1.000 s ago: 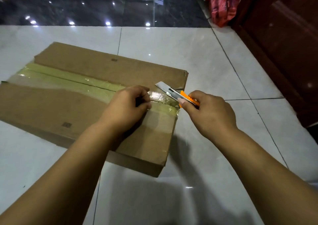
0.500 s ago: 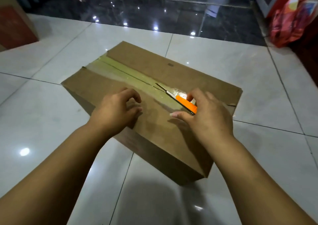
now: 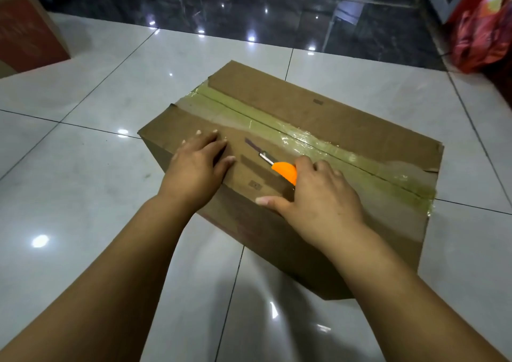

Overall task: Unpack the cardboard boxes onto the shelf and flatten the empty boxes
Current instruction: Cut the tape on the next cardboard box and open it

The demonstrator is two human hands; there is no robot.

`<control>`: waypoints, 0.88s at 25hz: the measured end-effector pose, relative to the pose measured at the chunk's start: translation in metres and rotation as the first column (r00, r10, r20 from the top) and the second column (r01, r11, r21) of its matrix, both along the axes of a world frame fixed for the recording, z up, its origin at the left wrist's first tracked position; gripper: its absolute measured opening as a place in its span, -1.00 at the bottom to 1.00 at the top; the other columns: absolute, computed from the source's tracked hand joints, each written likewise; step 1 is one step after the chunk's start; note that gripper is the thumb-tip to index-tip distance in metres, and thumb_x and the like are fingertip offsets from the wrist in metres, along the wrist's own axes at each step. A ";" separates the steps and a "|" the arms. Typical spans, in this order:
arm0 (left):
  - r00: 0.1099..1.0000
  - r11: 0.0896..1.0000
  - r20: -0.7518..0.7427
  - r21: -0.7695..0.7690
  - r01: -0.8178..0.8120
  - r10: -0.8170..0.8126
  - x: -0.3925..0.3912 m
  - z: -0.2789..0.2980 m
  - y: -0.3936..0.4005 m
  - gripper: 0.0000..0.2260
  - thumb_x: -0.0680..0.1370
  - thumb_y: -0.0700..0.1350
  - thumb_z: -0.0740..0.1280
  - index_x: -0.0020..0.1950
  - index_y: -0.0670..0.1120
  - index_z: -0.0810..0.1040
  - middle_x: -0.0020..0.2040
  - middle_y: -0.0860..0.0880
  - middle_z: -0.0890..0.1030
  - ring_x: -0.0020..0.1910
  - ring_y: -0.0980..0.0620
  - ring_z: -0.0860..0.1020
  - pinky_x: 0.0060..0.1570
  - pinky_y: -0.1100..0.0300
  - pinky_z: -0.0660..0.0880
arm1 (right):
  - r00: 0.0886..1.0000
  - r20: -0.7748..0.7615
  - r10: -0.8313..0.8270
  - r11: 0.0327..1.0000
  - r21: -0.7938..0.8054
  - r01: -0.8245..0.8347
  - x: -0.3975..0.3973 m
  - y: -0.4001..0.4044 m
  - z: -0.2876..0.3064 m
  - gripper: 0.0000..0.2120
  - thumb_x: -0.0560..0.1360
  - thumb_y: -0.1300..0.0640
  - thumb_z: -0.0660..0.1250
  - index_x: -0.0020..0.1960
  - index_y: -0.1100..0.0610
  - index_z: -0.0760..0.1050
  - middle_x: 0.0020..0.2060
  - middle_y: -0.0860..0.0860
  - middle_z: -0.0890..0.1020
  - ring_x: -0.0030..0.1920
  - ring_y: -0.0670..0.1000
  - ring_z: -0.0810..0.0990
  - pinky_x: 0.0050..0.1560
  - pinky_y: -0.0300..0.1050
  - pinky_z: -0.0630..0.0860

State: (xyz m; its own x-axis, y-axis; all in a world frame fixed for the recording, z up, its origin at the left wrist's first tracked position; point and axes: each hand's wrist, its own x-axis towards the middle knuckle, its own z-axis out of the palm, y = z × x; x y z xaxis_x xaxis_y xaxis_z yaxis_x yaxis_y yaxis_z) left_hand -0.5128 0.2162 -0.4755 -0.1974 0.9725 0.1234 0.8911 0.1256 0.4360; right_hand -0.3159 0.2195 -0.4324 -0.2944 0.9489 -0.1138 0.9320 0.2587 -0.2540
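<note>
A brown cardboard box stands on the tiled floor, its top flaps closed. A strip of yellowish tape runs along the centre seam, and a dark slit shows along the seam. My left hand lies flat on the near flap with straight fingers. My right hand grips an orange utility knife. Its blade points to the far left, over the near flap, just short of the tape.
Another cardboard box with a red panel stands at the far left. A red plastic bag lies at the far right by a dark wooden wall. Beyond the white tiles runs a strip of glossy black floor.
The view pulled back and the box now sits turned, showing its whole top. My left hand opened from a curled grip at the tape and flattened on the flap. The knife left the tape.
</note>
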 end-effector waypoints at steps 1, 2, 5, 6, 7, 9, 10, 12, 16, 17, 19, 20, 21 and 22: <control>1.000 1.000 -0.022 -0.004 0.017 -0.017 -0.004 -0.003 0.001 -0.58 0.60 0.05 0.23 0.41 -0.10 0.43 0.47 -0.08 0.33 0.51 -0.13 0.16 0.48 -0.05 0.05 | 1.000 0.026 0.009 1.000 -0.023 -0.009 -0.005 -0.003 0.000 -0.22 0.30 -0.44 0.33 0.29 0.06 0.29 0.22 0.07 0.45 0.26 0.13 0.41 0.13 0.00 0.40; 0.998 0.999 -0.045 -0.009 0.036 -0.036 -0.007 -0.007 0.001 -0.57 0.62 0.08 0.20 0.43 -0.09 0.41 0.49 -0.08 0.31 0.52 -0.14 0.14 0.48 -0.04 0.02 | 0.998 0.058 0.020 0.999 -0.038 -0.018 -0.008 -0.005 -0.001 -0.18 0.26 -0.44 0.36 0.29 0.05 0.29 0.22 0.07 0.44 0.26 0.13 0.40 0.14 0.00 0.40; 0.995 0.998 -0.081 0.002 0.055 -0.054 -0.011 -0.012 0.001 -0.49 0.57 0.15 0.07 0.43 -0.07 0.40 0.48 -0.08 0.32 0.50 -0.18 0.17 0.46 -0.06 0.05 | 0.993 0.108 0.043 0.999 -0.034 -0.040 -0.011 -0.006 -0.006 -0.26 0.27 -0.34 0.45 0.25 0.03 0.28 0.23 0.05 0.43 0.27 0.13 0.40 0.14 0.01 0.40; 0.995 0.999 -0.089 0.005 0.049 -0.048 -0.011 -0.012 0.001 -0.48 0.55 0.14 0.05 0.43 -0.06 0.40 0.48 -0.08 0.33 0.50 -0.18 0.18 0.46 -0.05 0.06 | 0.994 0.098 0.047 0.999 -0.031 -0.044 -0.010 -0.007 -0.008 -0.31 0.31 -0.30 0.46 0.24 0.02 0.28 0.23 0.05 0.43 0.26 0.13 0.40 0.14 0.01 0.40; 0.995 0.999 -0.096 0.009 0.043 -0.042 -0.010 -0.013 0.000 -0.48 0.55 0.14 0.04 0.43 -0.06 0.40 0.47 -0.08 0.34 0.50 -0.17 0.19 0.45 -0.05 0.08 | 0.995 0.081 0.053 0.998 -0.032 -0.050 -0.009 -0.007 -0.009 -0.35 0.33 -0.27 0.45 0.24 0.01 0.28 0.22 0.04 0.44 0.26 0.12 0.41 0.14 0.01 0.41; 0.993 0.999 -0.111 0.024 0.034 -0.031 -0.007 -0.014 -0.001 -0.49 0.56 0.13 0.04 0.42 -0.05 0.42 0.46 -0.07 0.36 0.49 -0.16 0.21 0.43 -0.06 0.12 | 0.997 0.048 0.058 0.998 -0.023 -0.057 -0.005 -0.008 -0.010 -0.40 0.36 -0.23 0.45 0.24 0.00 0.29 0.21 0.02 0.46 0.25 0.11 0.42 0.14 0.01 0.42; 0.992 0.999 -0.120 0.022 0.028 -0.025 -0.005 -0.014 -0.001 -0.49 0.56 0.15 0.03 0.42 -0.03 0.42 0.46 -0.06 0.36 0.49 -0.16 0.22 0.41 -0.07 0.15 | 0.998 0.039 0.055 0.998 -0.015 -0.055 -0.002 -0.007 -0.010 -0.41 0.35 -0.22 0.46 0.23 -0.01 0.30 0.19 0.01 0.47 0.24 0.11 0.43 0.13 0.01 0.43; 0.987 0.999 -0.161 -0.014 0.029 -0.031 0.002 -0.011 -0.001 -0.46 0.55 0.20 -0.03 0.43 0.03 0.40 0.47 -0.01 0.34 0.49 -0.13 0.22 0.36 -0.06 0.20 | 0.999 0.034 0.028 0.999 -0.021 -0.027 0.009 -0.002 -0.010 -0.41 0.33 -0.19 0.50 0.20 0.00 0.31 0.17 0.01 0.48 0.22 0.12 0.44 0.11 0.01 0.43; 0.973 0.994 -0.217 -0.082 0.065 -0.082 0.027 -0.007 0.000 -0.54 0.62 0.19 -0.01 0.47 0.10 0.31 0.50 0.07 0.27 0.47 -0.08 0.22 0.30 -0.02 0.17 | 0.995 0.028 -0.093 0.995 -0.028 0.094 0.044 0.012 -0.010 -0.41 0.32 -0.11 0.54 0.21 0.03 0.34 0.17 0.03 0.50 0.22 0.15 0.45 0.06 0.03 0.44; 0.969 0.993 -0.225 -0.085 0.083 -0.101 0.035 -0.005 0.000 -0.51 0.59 0.20 -0.04 0.47 0.11 0.31 0.50 0.07 0.27 0.45 -0.09 0.24 0.28 -0.02 0.18 | 0.992 0.028 -0.120 0.993 -0.016 0.120 0.054 0.015 -0.011 -0.42 0.33 -0.10 0.53 0.21 0.04 0.35 0.16 0.04 0.50 0.21 0.16 0.45 0.06 0.03 0.45; 0.963 0.989 -0.237 -0.102 0.110 -0.132 0.053 -0.003 0.001 -0.45 0.54 0.21 -0.09 0.48 0.11 0.30 0.50 0.07 0.28 0.40 -0.10 0.27 0.25 -0.01 0.19 | 0.986 0.032 -0.163 0.987 0.000 0.163 0.073 0.023 -0.012 -0.44 0.35 -0.08 0.53 0.21 0.06 0.35 0.15 0.07 0.50 0.20 0.18 0.45 0.06 0.06 0.45; 0.959 0.986 -0.244 -0.113 0.119 -0.143 0.061 -0.003 0.001 -0.44 0.53 0.22 -0.10 0.48 0.10 0.30 0.50 0.07 0.28 0.36 -0.10 0.29 0.22 -0.01 0.19 | 0.982 0.030 -0.186 0.983 0.002 0.186 0.081 0.026 -0.013 -0.45 0.36 -0.07 0.53 0.21 0.07 0.36 0.14 0.08 0.50 0.20 0.20 0.45 0.07 0.07 0.45; 0.955 0.984 -0.254 -0.123 0.126 -0.154 0.071 -0.002 0.002 -0.43 0.52 0.22 -0.10 0.48 0.10 0.30 0.50 0.07 0.28 0.33 -0.10 0.29 0.19 0.01 0.20 | 0.976 0.026 -0.214 0.977 0.001 0.214 0.091 0.030 -0.013 -0.46 0.36 -0.06 0.53 0.20 0.08 0.36 0.14 0.09 0.50 0.20 0.21 0.45 0.08 0.09 0.45; 0.952 0.983 -0.262 -0.131 0.131 -0.162 0.080 0.000 0.002 -0.43 0.52 0.23 -0.10 0.48 0.11 0.30 0.50 0.07 0.28 0.29 -0.09 0.30 0.14 0.03 0.20 | 0.970 0.022 -0.242 0.970 -0.001 0.242 0.099 0.032 -0.013 -0.48 0.36 -0.05 0.53 0.18 0.09 0.36 0.14 0.10 0.50 0.20 0.22 0.44 0.08 0.10 0.45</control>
State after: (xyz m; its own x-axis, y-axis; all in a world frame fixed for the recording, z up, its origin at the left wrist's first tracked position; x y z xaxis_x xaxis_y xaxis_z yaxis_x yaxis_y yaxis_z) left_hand -0.4328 0.2178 -0.4759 -0.0263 0.9988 0.0423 0.9857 0.0189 0.1672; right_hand -0.2165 0.2519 -0.4456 -0.0538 0.9912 -0.1212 0.9720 0.0243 -0.2335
